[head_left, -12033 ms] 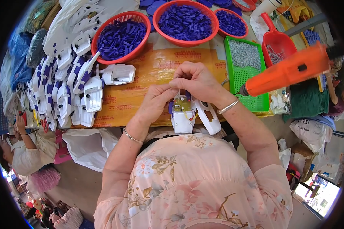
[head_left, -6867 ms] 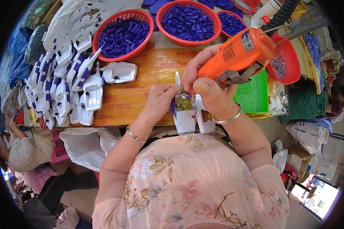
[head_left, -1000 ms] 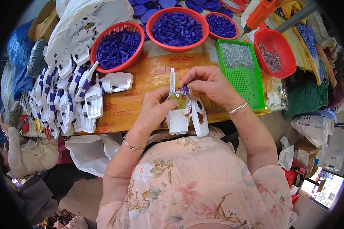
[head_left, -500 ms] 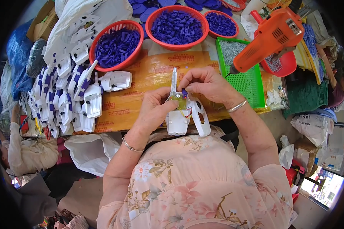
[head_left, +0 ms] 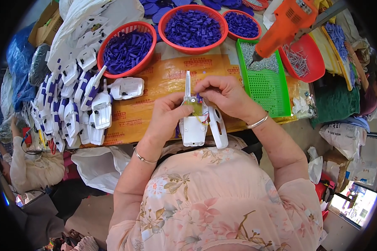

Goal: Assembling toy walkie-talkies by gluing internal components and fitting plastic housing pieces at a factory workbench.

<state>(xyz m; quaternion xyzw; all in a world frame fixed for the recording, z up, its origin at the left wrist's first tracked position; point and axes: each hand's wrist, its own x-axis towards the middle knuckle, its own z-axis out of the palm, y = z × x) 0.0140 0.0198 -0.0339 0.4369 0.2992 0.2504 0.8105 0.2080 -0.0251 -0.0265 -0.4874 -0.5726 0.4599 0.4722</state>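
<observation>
My left hand (head_left: 167,115) is closed round the neck of a white plastic housing (head_left: 193,133), its thumb across the top. The housing lies open side up at the table's front edge, with a narrow shaft pointing away from me. Red and yellow wires (head_left: 205,119) show inside, beside a yellow-green board partly under my thumb. My right hand (head_left: 225,95) pinches a small purple plastic part (head_left: 199,98) against the right of the neck; the fingers hide most of it. A second white shell with a handle opening (head_left: 217,129) leans beside the housing on the right.
Red baskets of purple parts (head_left: 192,30) stand at the back. A green tray (head_left: 267,94) holds small screws; an orange power screwdriver (head_left: 282,23) hangs above it, near a red scoop (head_left: 305,58) of metal pins. Several white-and-purple housings (head_left: 71,100) are piled left. Another person's sleeve (head_left: 33,163) shows far left.
The power screwdriver has swung up and away, uncovering more of the tray and the scoop. The housing has shifted slightly left, and my right fingers stay at its neck.
</observation>
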